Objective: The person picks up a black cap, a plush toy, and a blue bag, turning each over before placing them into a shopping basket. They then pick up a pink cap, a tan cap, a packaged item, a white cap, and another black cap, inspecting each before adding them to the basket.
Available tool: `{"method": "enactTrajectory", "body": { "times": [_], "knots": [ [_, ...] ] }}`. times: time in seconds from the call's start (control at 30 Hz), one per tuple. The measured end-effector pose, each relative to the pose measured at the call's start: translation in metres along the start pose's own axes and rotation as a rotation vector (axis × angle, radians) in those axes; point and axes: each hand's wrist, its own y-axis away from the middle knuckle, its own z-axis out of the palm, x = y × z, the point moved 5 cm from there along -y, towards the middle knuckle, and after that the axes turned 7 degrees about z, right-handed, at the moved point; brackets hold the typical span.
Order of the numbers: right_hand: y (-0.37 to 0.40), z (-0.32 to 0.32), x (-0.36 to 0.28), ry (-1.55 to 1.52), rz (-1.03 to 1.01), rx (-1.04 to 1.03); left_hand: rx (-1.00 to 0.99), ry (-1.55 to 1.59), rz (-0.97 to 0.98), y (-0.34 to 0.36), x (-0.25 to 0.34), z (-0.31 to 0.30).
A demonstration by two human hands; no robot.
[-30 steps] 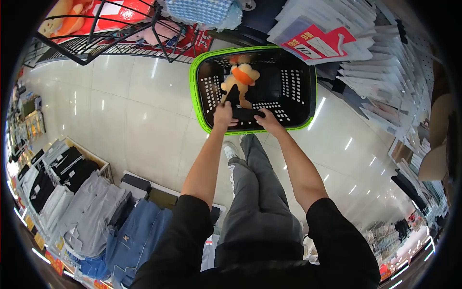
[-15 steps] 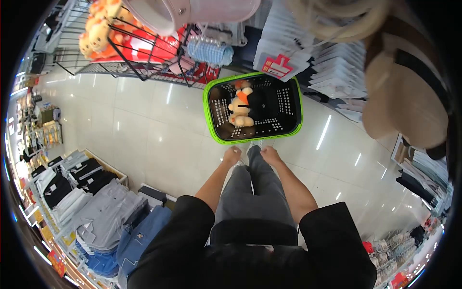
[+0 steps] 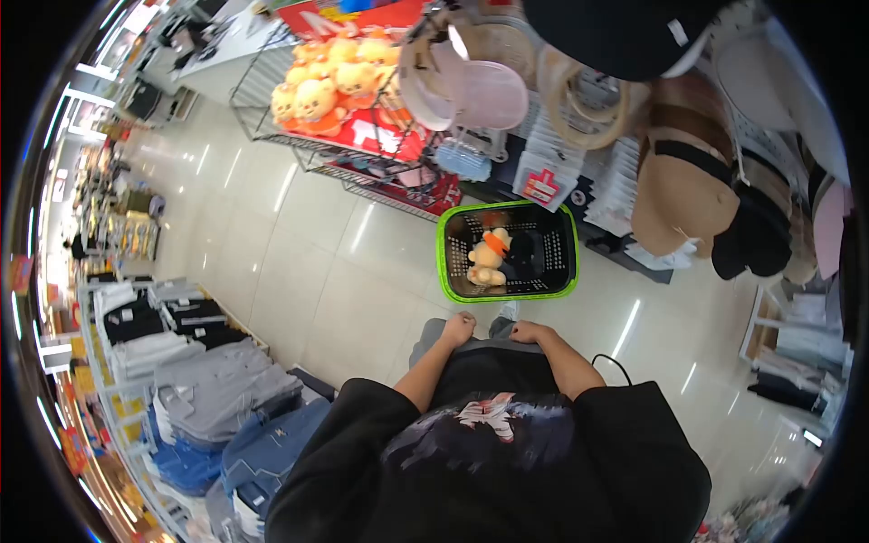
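Observation:
My left hand [image 3: 459, 328] is closed, its fingers curled in against the grey trousers [image 3: 429, 337] at my left thigh. Over the other thigh, my right hand [image 3: 528, 333] is also curled shut. Whether either hand pinches the cloth or anything else is hidden. Just beyond both hands, apart from them, a black shopping basket with a lime-green rim [image 3: 441, 262] stands on the floor. Inside it lies a cream and orange plush toy [image 3: 490, 256], with a dark item beside it that I cannot make out.
A black wire rack [image 3: 312, 163] holds several orange plush toys [image 3: 317, 100]. Hats, including a beige cap [image 3: 679, 199], hang at upper right above packaged goods [image 3: 549, 167]. Folded clothes [image 3: 222, 389] fill a shelf at left. Glossy tiled floor [image 3: 335, 262] lies between.
My view has tilted up as my body straightened, so the shirt print and more of the racks show. Both hands now sit against my thighs instead of near my knees. The basket appears unmoved.

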Motion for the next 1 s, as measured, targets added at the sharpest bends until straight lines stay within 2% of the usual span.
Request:
{"method": "enactTrajectory", "body": {
  "times": [0.03,0.1,0.23,0.33,0.43,0.47,0.53,0.7,0.77,0.9,0.97,1.0],
  "knots": [
    [0.000,-0.012,-0.014,0.032,-0.011,-0.006,0.028,0.019,-0.003,0.002,-0.006,-0.006],
    [0.003,-0.025,-0.044,0.195,-0.022,-0.159,0.104,0.088,-0.017,0.011,-0.006,-0.026],
    [-0.008,-0.037,-0.088,0.364,-0.029,-0.219,0.185,0.181,-0.004,0.026,-0.034,-0.056],
    [-0.023,-0.028,-0.107,0.473,-0.005,-0.211,0.125,0.218,-0.139,0.039,-0.072,-0.079],
    [-0.045,-0.007,-0.122,0.508,0.055,-0.250,0.123,0.299,-0.139,0.031,-0.134,-0.097],
    [-0.040,-0.004,-0.136,0.503,0.064,-0.249,0.112,0.299,-0.135,0.034,-0.139,-0.109],
    [-0.027,-0.007,-0.170,0.420,0.170,-0.189,0.111,0.501,-0.142,0.044,-0.140,-0.145],
    [-0.076,0.028,-0.223,0.343,0.166,-0.239,-0.029,0.485,-0.126,0.052,-0.171,-0.219],
    [-0.090,0.042,-0.257,0.349,0.089,-0.183,-0.111,0.145,0.059,0.052,-0.187,-0.243],
    [-0.120,0.047,-0.319,0.379,0.096,-0.144,-0.115,0.258,0.088,0.057,-0.227,-0.276],
    [-0.154,0.047,-0.339,0.478,-0.110,-0.073,-0.109,0.277,0.070,0.061,-0.237,-0.285],
    [-0.148,0.040,-0.359,0.465,-0.145,-0.021,-0.108,0.284,0.073,0.061,-0.238,-0.291]
  ]
}}
